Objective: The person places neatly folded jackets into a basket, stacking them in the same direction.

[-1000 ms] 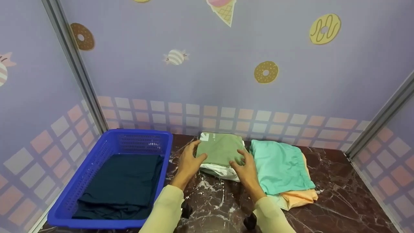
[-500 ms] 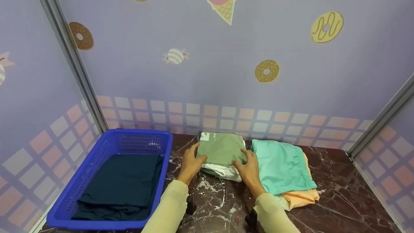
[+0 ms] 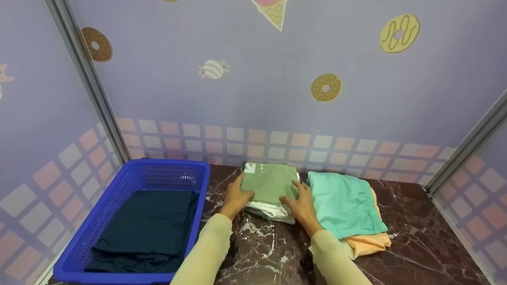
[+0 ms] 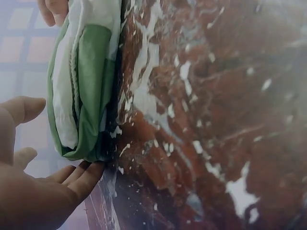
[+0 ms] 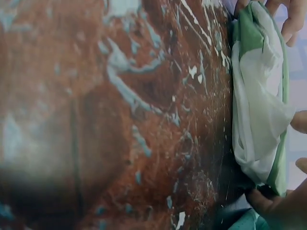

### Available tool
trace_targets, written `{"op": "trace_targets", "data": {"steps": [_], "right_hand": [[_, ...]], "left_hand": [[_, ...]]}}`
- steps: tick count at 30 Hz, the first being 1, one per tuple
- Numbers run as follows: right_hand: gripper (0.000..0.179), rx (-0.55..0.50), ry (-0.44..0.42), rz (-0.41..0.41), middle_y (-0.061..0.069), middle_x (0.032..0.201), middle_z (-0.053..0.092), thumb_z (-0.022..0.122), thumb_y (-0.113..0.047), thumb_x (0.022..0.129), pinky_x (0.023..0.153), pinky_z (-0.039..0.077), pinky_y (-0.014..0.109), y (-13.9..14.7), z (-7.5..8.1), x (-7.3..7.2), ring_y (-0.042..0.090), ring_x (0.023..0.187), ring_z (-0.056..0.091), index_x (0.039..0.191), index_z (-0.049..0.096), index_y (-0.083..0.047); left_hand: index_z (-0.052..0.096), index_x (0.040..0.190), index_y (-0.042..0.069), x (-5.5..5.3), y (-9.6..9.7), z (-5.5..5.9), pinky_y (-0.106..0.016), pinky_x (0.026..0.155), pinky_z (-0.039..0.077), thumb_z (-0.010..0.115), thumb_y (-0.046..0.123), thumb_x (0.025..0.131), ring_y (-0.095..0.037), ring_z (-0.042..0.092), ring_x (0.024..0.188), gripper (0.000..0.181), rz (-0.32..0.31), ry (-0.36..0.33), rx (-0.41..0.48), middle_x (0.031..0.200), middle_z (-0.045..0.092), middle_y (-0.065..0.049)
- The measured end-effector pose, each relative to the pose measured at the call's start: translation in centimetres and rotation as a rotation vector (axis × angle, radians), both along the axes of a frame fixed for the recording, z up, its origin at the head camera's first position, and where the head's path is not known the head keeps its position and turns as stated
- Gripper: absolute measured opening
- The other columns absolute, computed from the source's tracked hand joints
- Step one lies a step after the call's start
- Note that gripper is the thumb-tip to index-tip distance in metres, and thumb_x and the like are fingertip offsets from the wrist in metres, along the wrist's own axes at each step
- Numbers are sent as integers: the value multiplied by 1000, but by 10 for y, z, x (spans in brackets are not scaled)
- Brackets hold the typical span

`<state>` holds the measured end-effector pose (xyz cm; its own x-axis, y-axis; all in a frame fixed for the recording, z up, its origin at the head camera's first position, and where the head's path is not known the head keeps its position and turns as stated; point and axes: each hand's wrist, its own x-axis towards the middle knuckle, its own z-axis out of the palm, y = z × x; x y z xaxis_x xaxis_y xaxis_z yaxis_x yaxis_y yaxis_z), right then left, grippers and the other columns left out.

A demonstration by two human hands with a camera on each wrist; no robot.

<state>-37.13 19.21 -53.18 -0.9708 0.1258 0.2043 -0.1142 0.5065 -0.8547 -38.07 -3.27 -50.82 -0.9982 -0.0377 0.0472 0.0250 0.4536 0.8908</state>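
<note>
Lettering (image 3: 262,168) on green garment (image 3: 273,186) too small; cone print (image 3: 273,14) cropped.

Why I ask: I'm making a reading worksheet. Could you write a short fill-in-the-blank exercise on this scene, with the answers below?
1. The basket that contains the dark cloth is coloured ____.
2. Seen from above, the folded bundle between the person's left hand and right hand is ____.
3. In the head view, the turquoise garment lies to the ____ of that bundle.

Missing words: blue; green; right.

An arrow sign (image 3: 250,168) stands on the folded green garment (image 3: 271,185), the small lettering (image 3: 262,168) beside it unreadable.
</note>
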Motion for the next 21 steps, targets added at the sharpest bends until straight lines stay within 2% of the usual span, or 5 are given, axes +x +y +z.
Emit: {"op": "trace_targets", "data": {"steps": [6, 14, 21], "right_hand": [[73, -32, -5, 12, 34, 159, 36, 84, -14, 88, 119, 29, 63, 0, -1, -5, 53, 146, 36, 151, 53, 4], [73, -49, -26, 13, 33, 155, 42, 83, -16, 91, 121, 28, 58, 1, -4, -5, 49, 145, 38, 153, 51, 5], [72, 36, -58, -37, 36, 151, 45, 82, -22, 93, 118, 33, 59, 3, -2, -4, 51, 141, 43, 152, 51, 6]], "left_hand": [[42, 163, 9, -6, 0, -2, -57, 115, 37, 70, 10, 82, -43, 44, 144, 86, -23, -27, 6, 157, 47, -26], [46, 161, 9, -3, -3, -7, -58, 116, 36, 73, 15, 86, -44, 43, 144, 79, -22, -33, -19, 156, 47, -27], [47, 161, 9, -2, -5, -12, -60, 117, 34, 72, 16, 93, -46, 39, 148, 73, -34, -49, 21, 160, 44, -25]]}}
